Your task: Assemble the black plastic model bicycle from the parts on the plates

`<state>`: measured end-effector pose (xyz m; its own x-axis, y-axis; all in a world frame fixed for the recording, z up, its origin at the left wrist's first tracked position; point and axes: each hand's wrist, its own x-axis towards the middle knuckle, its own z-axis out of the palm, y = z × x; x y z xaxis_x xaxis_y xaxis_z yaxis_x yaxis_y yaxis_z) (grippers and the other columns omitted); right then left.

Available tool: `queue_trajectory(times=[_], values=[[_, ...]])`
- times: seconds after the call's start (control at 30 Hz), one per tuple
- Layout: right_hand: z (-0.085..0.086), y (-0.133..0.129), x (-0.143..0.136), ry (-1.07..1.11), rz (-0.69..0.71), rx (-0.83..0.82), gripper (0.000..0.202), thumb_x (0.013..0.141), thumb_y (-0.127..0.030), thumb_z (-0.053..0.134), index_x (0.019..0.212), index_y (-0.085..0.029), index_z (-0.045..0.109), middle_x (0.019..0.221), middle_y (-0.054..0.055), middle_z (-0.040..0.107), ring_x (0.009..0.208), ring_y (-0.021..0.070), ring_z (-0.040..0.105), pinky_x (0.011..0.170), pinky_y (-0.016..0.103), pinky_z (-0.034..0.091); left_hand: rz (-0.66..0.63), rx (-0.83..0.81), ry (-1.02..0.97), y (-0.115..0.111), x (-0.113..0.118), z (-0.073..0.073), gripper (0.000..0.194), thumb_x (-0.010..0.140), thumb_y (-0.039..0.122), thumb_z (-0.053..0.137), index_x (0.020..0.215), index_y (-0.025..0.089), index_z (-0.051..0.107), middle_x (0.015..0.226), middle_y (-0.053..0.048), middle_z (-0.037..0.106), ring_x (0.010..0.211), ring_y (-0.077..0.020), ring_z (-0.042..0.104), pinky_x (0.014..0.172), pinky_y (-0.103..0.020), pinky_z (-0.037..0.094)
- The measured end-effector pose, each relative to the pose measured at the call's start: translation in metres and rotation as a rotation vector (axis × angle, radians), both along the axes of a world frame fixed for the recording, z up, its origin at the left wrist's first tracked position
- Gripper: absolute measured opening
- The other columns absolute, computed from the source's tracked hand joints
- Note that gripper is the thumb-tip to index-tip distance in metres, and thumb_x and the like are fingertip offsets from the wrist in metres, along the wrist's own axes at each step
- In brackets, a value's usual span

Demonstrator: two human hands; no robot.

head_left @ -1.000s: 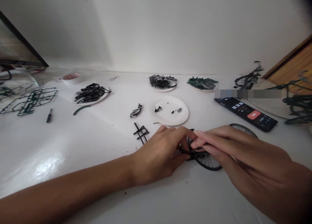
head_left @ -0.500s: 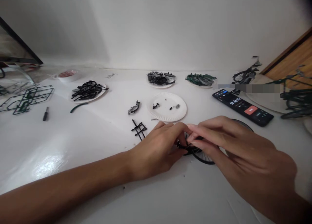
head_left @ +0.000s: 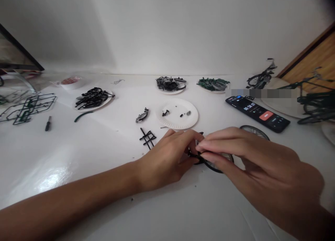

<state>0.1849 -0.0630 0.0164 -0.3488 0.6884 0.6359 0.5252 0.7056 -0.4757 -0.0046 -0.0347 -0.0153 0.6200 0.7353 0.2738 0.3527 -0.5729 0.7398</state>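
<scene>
Both hands meet over a small black model bicycle part with a spoked wheel (head_left: pixel 215 167) on the white table. My left hand (head_left: pixel 167 157) is closed, its thumb and fingers pinching the dark frame piece (head_left: pixel 195 157) beside the wheel. My right hand (head_left: pixel 251 160) is closed too, thumb and fingertips pressed together at the same spot; whatever sits between them is hidden. Behind the right hand, a second spoked wheel (head_left: pixel 255 131) lies partly covered. A black lattice-shaped piece (head_left: pixel 148 138) rests left of my left hand.
Beyond the hands stands a paper plate (head_left: pixel 167 122) with small parts. Several plates of black and green parts line the back. A phone (head_left: pixel 258 113) showing a timer lies at right, near assembled model bicycles (head_left: pixel 318 101). A small screwdriver (head_left: pixel 48 123) and green sprues (head_left: pixel 28 106) lie left.
My right hand's fingertips have shifted slightly left and up, and more of both wheels shows. The left hand keeps its hold. The whole view has shifted a little.
</scene>
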Motion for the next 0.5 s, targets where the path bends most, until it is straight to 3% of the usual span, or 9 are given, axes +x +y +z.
queue_trajectory(times=[0.13,0.37,0.5], values=[[-0.0002,0.001,-0.0003,0.026,-0.052,0.009,0.022,0.088,-0.007,0.067,0.095,-0.027,0.074,0.089,-0.002,0.075,0.077,0.0126,0.07,0.065,0.025,0.058,-0.016,-0.001,-0.013,0.0003,-0.0005,-0.0004,0.026,0.091,0.011,0.062,0.113,0.02,0.051,0.107,-0.002,0.066,0.095,-0.0168,0.06,0.092,-0.034,0.043],[0.0019,0.006,0.004,-0.027,-0.001,-0.011,0.03,0.09,-0.006,0.062,0.108,-0.028,0.074,0.101,-0.005,0.078,0.088,0.0119,0.073,0.083,0.021,0.06,0.014,0.06,-0.025,0.0017,0.0002,-0.0078,0.026,0.089,0.013,0.065,0.11,0.02,0.051,0.1,-0.002,0.062,0.089,-0.0173,0.058,0.086,-0.035,0.045],[0.0036,0.007,0.0038,-0.054,-0.029,0.022,0.028,0.09,-0.008,0.064,0.106,-0.029,0.075,0.096,-0.005,0.075,0.079,0.0099,0.071,0.069,0.019,0.059,-0.01,0.036,-0.028,0.0015,0.0002,-0.0066,0.026,0.09,0.012,0.063,0.111,0.02,0.051,0.1,-0.002,0.063,0.089,-0.0169,0.059,0.087,-0.035,0.045]])
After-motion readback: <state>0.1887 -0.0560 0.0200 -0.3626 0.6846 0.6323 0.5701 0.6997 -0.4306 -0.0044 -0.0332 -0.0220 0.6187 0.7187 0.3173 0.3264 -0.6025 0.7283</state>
